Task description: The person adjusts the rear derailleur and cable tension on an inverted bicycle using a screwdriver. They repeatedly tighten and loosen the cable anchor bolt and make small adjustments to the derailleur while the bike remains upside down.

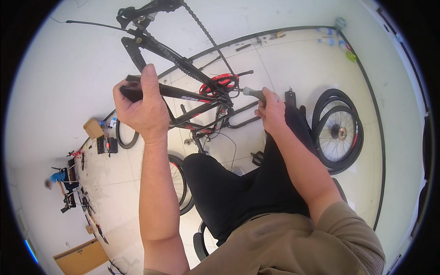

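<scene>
Wheels [342, 133] and tools [277, 35] on pale floor [298, 68]

Screwdriver [253, 93] in right grip [271, 112]

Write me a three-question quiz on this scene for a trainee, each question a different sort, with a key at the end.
1. Multiple choice: what colour stands out on the chainring?
(a) blue
(b) red
(c) green

2. True or false: the left hand is empty.

3. Fill in: the grey-handled tool is held in the ____.

Key:
1. b, red.
2. False; it grips part of the black bicycle frame.
3. right hand.
</scene>
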The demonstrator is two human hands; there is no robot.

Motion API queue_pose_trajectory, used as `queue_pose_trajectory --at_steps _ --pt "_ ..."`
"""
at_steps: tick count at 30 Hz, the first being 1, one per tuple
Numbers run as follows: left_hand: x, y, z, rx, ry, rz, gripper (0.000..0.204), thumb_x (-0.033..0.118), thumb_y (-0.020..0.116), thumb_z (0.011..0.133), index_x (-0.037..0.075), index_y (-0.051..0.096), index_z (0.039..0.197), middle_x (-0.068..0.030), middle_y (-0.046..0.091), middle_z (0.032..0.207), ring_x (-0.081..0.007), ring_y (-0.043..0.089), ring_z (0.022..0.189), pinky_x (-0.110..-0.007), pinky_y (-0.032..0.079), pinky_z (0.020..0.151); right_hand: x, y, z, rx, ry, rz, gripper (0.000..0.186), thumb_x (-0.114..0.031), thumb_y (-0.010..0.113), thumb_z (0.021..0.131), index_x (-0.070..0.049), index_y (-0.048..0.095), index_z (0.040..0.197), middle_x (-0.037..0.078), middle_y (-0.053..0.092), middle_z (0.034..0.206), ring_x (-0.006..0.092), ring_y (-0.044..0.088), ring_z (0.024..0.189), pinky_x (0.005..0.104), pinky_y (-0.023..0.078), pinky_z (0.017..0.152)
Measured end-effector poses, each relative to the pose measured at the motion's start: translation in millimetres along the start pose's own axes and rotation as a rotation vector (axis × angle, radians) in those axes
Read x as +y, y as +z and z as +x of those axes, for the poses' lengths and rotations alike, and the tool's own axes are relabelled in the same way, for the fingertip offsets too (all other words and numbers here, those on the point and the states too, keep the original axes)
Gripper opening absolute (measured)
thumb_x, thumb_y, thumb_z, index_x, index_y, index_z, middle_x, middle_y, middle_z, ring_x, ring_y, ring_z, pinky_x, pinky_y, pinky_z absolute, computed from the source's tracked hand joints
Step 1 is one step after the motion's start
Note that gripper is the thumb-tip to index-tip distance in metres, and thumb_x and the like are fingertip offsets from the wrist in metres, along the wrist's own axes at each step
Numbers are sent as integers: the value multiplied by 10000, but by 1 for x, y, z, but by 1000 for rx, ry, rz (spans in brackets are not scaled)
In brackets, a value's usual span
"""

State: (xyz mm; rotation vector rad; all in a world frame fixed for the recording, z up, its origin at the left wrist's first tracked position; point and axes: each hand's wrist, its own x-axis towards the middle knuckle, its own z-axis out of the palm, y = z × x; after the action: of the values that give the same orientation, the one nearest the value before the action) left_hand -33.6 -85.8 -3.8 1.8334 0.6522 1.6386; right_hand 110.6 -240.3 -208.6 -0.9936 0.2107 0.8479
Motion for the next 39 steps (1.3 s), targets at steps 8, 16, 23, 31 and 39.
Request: queue_pose_trajectory --at_steps 8,16,23,31,39 --pt "1 0 -1 2 -15 -33 322 186 821 837 33 538 831 -10 618 728 -45 519 642 -192 436 603 5 4 -1 62 -84 -62 264 -290 679 901 -65 585 1003 8 499 691 85 419 528 284 427 487" --pt "4 1 -1 0 -18 -14 331 185 817 840 30 526 832 -5 604 722 -43 508 636 -187 428 596 -3 6 -2 23 -9 -59 267 -321 634 935 -67 572 985 19 496 699 104 404 525 321 438 556" --pt "3 -1 -2 6 -14 -7 324 182 819 837 31 533 834 -4 608 726 -41 496 628 -185 423 593 -6 0 2 -7 65 79 276 -334 615 954 -64 559 951 32 499 693 116 360 488 326 440 586" --pt "4 0 -2 8 -13 -11 322 179 822 834 34 535 835 -4 609 723 -40 499 631 -185 424 595 -2 2 3 12 -1 -31 323 -357 650 916 -46 570 944 33 504 699 109 405 494 313 452 509" --pt "2 -1 -1 11 -15 -4 321 182 823 834 33 539 839 -11 624 736 -46 515 644 -189 434 608 -1 2 1 -53 40 -53 318 -346 639 931 -38 568 963 45 512 712 116 391 477 318 452 529"
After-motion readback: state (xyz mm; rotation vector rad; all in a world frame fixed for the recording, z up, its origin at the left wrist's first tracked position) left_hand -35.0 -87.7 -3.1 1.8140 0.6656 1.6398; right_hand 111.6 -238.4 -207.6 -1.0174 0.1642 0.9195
